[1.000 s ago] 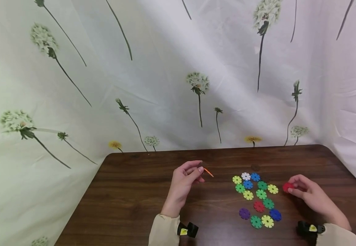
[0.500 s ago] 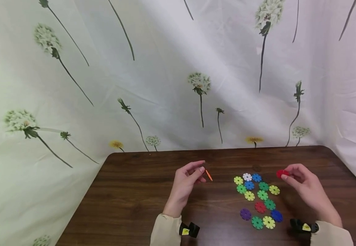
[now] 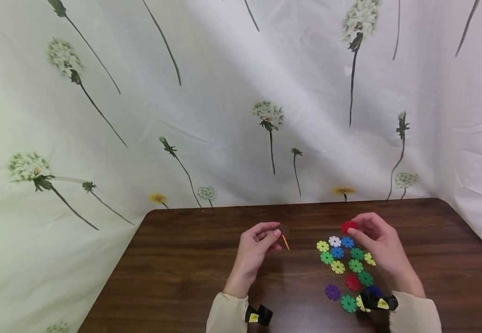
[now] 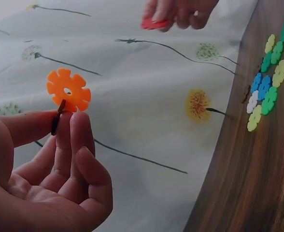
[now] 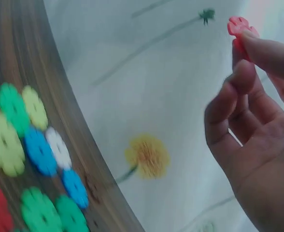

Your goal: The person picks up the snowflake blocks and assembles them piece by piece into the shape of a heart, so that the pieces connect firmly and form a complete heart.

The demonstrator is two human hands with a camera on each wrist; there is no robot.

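My hands: well apart, both raised over the surface (image 3: 174, 268) – each one pinching something.
Left hand (image 3: 254, 249): fingertips clamped on a dark piece (image 4: 58, 120) and an orange disc (image 4: 79, 90) where the two meet.
Orange disc: upright at my left fingertips, notched rim, hole in the middle, crossing the dark piece – how deeply they join I can't tell.
Right hand (image 3: 379, 243): thumb and fingers pinching a red disc (image 3: 348, 227), to the right of my left hand.
Just nearer me than that red disc: a blue disc (image 3: 347, 242) and a white disc (image 3: 334, 241), lying flat.
Partly hidden by my right hand: a yellow disc (image 3: 369, 259).
Between my hands, closer to me: a purple disc (image 3: 332, 292).
On each wrist: a black camera, a cream sleeve behind it.
Beyond both hands: a white cloth (image 3: 224, 111) printed with dandelions.
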